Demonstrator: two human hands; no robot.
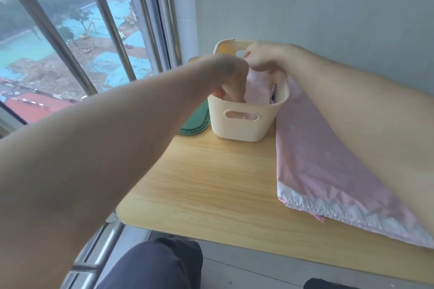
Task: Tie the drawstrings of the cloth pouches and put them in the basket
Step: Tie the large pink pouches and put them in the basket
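**A:** Knee (162, 263) in dark trousers sits nearest, at 6 o'clock below the table (211, 183) edge. Both forearms reach up from there toward the basket (242, 122) at 12 o'clock.

**B:** Hands?

**A:** Left hand (229, 77) is blurred, curled down over the basket's left rim with fingertips dipped inside. Looks like it's pushing or gripping the pink pouch (258, 91) in there, but I can't tell which. Right hand (263, 56) is above the far rim, fingers bunched, apparently pinching the top of the same pouch. A drawstring isn't resolvable.

**B:** Basket contents?

**A:** Cream plastic, handle slots front and back. Pink cloth stands up inside it, and more pink shows through the front slot. Something darker sits at the inner right wall; too small to identify. Can't count how many pouches are in there.

**B:** Progress?

**A:** My read: at least one pouch is going into the basket right now, so tie plus drop is roughly done for that one. Flat pink pile (328, 166) remains on the table at 3 o'clock, touching the basket's right side and partly under the right forearm. If those are pouches, they're not yet tied or binned. So mid-task, not near the end.

**B:** Anything else?

**A:** Green lid or tray (197, 122) lies flat at the basket's 9 o'clock, just beside it. Window with bars fills the left.
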